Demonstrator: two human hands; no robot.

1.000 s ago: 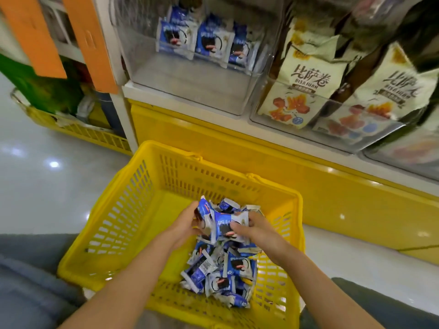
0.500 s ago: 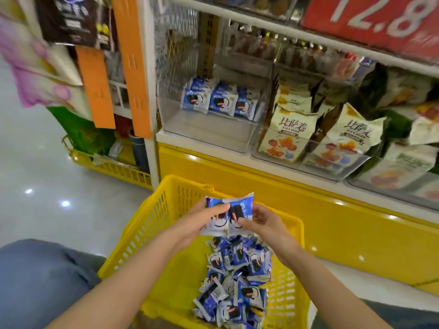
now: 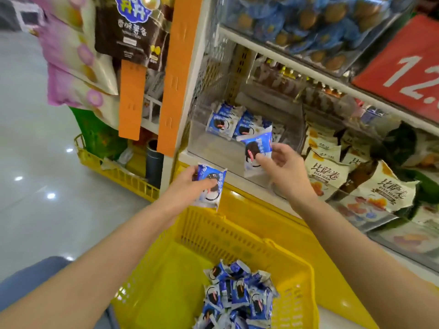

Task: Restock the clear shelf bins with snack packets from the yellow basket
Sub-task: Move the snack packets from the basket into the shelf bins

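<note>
My left hand [image 3: 190,186] grips one blue-and-white snack packet [image 3: 212,188] just below the front lip of the clear shelf bin [image 3: 213,148]. My right hand [image 3: 282,167] pinches a second blue-and-white packet [image 3: 255,148] at the bin's front wall. Several matching packets [image 3: 228,122] stand at the back of that bin. The yellow basket [image 3: 213,233] sits below my arms, with a heap of the same packets [image 3: 237,295] in its near right corner.
To the right, clear bins hold cream pizza-roll bags [image 3: 330,174]. An upper shelf carries blue packs [image 3: 297,20] and a red price sign [image 3: 408,67]. Orange strips [image 3: 175,74] and hanging bags [image 3: 133,27] stand left of the shelf; another yellow basket [image 3: 114,172] sits on the floor.
Both hands rose from the basket and moved apart, each carrying one packet up to the clear bin. The view tilted upward toward the shelf.
</note>
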